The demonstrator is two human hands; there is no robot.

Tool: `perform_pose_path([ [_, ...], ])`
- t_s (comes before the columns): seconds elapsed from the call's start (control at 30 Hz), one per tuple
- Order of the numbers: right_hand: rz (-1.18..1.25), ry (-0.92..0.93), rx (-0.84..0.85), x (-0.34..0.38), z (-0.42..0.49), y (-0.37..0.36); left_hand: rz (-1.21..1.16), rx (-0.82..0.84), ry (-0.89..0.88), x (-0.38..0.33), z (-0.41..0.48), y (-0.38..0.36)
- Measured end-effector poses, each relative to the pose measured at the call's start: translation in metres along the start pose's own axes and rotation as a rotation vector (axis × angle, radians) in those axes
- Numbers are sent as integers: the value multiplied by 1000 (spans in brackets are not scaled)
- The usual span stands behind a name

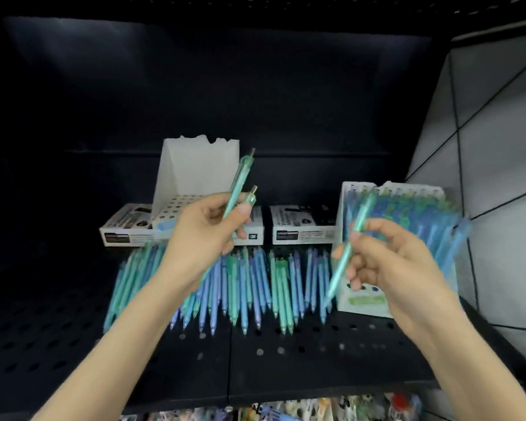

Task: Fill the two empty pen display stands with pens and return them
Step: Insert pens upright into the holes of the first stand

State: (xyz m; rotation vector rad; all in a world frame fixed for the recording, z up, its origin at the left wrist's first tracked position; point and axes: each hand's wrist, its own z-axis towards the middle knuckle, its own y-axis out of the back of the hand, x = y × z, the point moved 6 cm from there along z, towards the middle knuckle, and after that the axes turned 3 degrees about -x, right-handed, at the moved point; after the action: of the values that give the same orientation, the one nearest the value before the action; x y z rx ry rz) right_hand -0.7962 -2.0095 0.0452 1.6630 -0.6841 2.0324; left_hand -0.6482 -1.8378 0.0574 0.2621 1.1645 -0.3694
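Empty pen stand (195, 168): white, with a perforated base whose holes are open. It is at the back of the shelf (286, 360), left of centre, at the left box (125, 229); I cannot tell whether it rests on that box

Filled pen stand (407, 208): at the right end of the shelf, packed with blue and green pens. This area is blurred

Right box (301, 226): black and white, between the two stands

Loose pens (255, 284): one row lying flat on the black perforated shelf in front of the boxes, tips toward me

My left hand (207, 235): raised over the row, thumb and fingers pinching two green pens (239, 183). Their clicker ends point up and tilt right, in front of the empty pen stand

My right hand (386, 253): raised in front of the filled pen stand, fingers curled, pinching one green pen (346, 253). It is tilted, with the tip down and to the left

My hands are apart and do not touch
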Motion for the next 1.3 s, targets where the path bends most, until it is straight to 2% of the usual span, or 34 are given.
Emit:
perform_pose_path([
  [0.1,-3,138,-180,16,-2,42,16,67,-48,2,4,-34],
  [0.27,-207,293,-417,21,0,87,83,193,-171,0,3,-75],
  [0.5,-480,429,-474,19,-2,90,70,227,-184,4,-2,-91],
  [0.8,-832,392,-421,-6,14,83,152,274,-159,12,-7,-94],
  [0.97,-989,429,-470,-6,13,80,146,299,-152,10,-11,-93],
  [1.1,-1052,347,-455,-4,15,82,91,312,-127,8,-13,-94],
  [1.17,-1136,378,-542,4,9,81,64,322,-108,9,-14,-95],
  [1.23,-1106,519,-629,17,-8,72,41,341,-98,8,-15,-97],
  [1.3,-875,570,-510,24,-20,56,25,370,-96,6,-18,-100],
])
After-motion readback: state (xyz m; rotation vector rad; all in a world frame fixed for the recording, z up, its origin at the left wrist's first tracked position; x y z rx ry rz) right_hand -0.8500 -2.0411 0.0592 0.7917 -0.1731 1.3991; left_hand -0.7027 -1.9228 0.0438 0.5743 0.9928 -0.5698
